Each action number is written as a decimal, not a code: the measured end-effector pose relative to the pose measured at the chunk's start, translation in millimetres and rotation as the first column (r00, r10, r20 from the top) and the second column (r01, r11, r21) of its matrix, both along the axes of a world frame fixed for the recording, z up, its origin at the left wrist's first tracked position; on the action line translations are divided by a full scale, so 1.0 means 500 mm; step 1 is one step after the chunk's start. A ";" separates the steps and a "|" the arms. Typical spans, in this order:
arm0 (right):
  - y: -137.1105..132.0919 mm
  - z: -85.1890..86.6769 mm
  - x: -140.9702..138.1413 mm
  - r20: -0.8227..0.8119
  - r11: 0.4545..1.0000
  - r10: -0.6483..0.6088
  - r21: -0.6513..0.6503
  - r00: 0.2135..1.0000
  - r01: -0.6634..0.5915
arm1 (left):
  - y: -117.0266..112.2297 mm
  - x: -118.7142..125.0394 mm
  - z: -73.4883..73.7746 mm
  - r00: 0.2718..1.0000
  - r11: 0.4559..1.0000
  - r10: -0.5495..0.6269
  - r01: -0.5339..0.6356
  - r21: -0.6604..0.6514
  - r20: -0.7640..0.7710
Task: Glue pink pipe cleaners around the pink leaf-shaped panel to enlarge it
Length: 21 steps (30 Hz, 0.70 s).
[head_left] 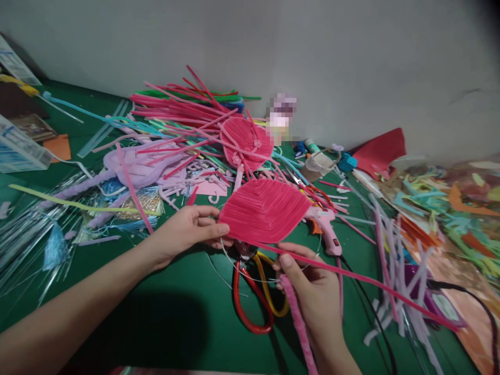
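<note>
My left hand (203, 228) is closed on the left corner of a dark pink leaf-shaped panel (265, 211) made of pipe cleaners laid side by side. Between the thumb and fingers of my right hand (308, 286) is a long pink pipe cleaner (363, 281), running along the panel's lower edge and out to the right. A thin wire hoop (250, 276) curves below the panel. From it a pink wrapped stem (299, 323) passes down by my right palm, and I cannot tell whether my fingers grip it. Under the panel lie pliers with red and yellow handles (253, 317).
A pink glue gun (330, 232) with a black cord lies right of the panel. Behind it are a round pink pipe-cleaner piece (244, 138), heaped pink pipe cleaners (175, 112) and a lilac piece (144, 161). Paper scraps (449, 203) cover the right side, tinsel (50, 229) the left.
</note>
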State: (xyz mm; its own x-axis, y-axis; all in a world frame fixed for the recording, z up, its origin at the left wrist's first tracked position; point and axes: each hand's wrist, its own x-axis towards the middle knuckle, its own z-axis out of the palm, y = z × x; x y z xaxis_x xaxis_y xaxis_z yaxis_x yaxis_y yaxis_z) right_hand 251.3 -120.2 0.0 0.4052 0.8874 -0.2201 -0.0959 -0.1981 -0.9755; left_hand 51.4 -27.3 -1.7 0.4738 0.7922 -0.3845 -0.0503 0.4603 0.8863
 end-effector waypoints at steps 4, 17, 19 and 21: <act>0.000 0.003 -0.003 -0.012 1.000 -0.008 0.001 1.000 0.008 | 0.004 -0.003 0.001 0.996 0.996 0.078 -0.076 0.046 -0.034; -0.001 0.001 0.001 -0.018 1.000 0.021 0.003 1.000 -0.021 | 0.005 -0.006 0.004 0.987 0.988 0.092 -0.074 0.137 -0.130; 0.000 0.002 0.000 -0.028 1.000 0.005 0.007 1.000 -0.005 | 0.004 -0.005 0.005 0.987 0.988 0.086 -0.067 0.135 -0.135; 0.000 0.002 -0.001 -0.027 1.000 -0.008 0.005 1.000 0.008 | 0.002 -0.004 0.007 0.988 0.990 0.060 -0.040 0.136 -0.143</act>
